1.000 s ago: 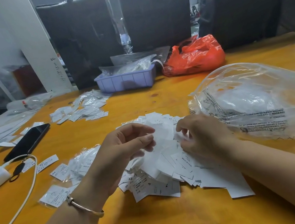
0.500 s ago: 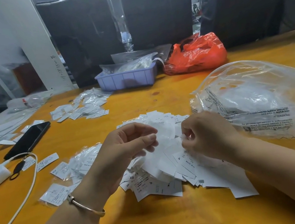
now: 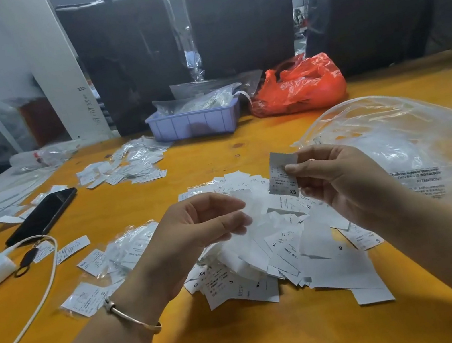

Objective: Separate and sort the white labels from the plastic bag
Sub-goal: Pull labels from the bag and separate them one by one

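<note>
We see the right hand (image 3: 341, 181) at centre right pinching one white label (image 3: 281, 175) marked XS between thumb and fingers, lifted clear of the heap. The left hand (image 3: 199, 230) at centre is curled over the pile, fingers bent round what looks like a few white slips; we read that as a hold, though the overlap with the heap makes it hard to be sure. The hands are apart.

The main pile of labels (image 3: 293, 250) sits loose on the yellow table (image 3: 249, 342), just below and between both hands. The clear plastic bag (image 3: 412, 153) lies at right, touching the pile's edge, looking mostly emptied.

Progress, as we judge it: dumping the bag looks done. Sorting has started. One small group of labels (image 3: 124, 168) lies at upper left, another group (image 3: 107, 261) at left beside the white cable (image 3: 38, 298), some still in clear sleeves. The big pile stays unsorted, mixed XS, S, M visible, so most work is left. Next the XS slip likely goes to its group.
</note>
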Motion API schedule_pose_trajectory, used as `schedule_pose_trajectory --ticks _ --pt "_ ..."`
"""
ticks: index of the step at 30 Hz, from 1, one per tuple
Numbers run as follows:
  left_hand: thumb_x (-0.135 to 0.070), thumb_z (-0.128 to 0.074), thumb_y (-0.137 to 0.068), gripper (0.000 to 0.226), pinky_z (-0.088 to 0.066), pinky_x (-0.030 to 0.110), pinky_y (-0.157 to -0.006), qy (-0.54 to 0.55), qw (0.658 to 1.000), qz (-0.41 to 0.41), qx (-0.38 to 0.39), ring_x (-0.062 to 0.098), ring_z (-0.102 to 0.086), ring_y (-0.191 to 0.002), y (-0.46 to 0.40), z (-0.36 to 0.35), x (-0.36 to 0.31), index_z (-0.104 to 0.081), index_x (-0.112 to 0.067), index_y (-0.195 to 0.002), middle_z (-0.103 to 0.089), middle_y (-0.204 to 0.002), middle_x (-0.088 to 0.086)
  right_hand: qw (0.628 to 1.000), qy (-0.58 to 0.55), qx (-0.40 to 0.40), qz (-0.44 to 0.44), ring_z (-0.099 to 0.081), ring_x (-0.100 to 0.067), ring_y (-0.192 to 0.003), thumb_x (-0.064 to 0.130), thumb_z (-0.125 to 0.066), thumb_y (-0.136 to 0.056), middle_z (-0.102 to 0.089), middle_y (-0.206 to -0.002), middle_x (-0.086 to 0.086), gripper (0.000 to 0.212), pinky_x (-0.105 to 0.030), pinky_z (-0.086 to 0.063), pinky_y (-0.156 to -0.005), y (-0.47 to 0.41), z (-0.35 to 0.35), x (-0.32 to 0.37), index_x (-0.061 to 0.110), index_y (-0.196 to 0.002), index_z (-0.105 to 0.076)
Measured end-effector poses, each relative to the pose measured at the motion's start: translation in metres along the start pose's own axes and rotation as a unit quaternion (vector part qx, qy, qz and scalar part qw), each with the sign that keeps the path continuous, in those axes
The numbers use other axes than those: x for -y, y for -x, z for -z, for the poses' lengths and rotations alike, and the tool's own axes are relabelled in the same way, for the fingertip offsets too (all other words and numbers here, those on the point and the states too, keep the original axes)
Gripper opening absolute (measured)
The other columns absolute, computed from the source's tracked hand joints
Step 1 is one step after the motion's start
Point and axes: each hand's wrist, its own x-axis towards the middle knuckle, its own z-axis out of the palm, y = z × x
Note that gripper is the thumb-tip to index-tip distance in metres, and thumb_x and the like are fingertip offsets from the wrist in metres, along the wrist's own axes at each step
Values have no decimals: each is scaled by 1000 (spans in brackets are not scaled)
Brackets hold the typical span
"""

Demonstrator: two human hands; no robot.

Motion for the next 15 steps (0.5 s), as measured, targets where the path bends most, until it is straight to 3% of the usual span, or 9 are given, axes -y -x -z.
schedule_pose_trajectory --ticks 5,11,15 --pt "-35 -71 -74 24 -57 27 -74 -13 1000 3 -8 20 -73 -80 0 0 -1 -75 -15 -87 -77 -89 12 1000 0 23 7 -67 -16 -63 1 -73 -58 -73 -78 -11 32 -17 -50 -53 5 -3 4 7 -88 -65" --pt "-31 -72 -76 19 -56 27 -71 -9 1000 0 0 22 -72 -76 0 1 -1 -73 -14 -85 -76 -88 14 998 35 39 18 -69 -18 -66 5 -76 -54 -74 -83 -14 27 -18 -51 -53 9 -6 5 10 -77 -61" --pt "-27 -76 -73 16 -57 26 -70 -7 1000 -7 15 23 -73 -78 1 1 -2 -74 -20 -86 -77 -90 14 997 62 40 34 -70 -20 -65 5 -78 -53 -74 -78 -10 42 -19 -50 -50 12 -7 6 10 -93 -65"
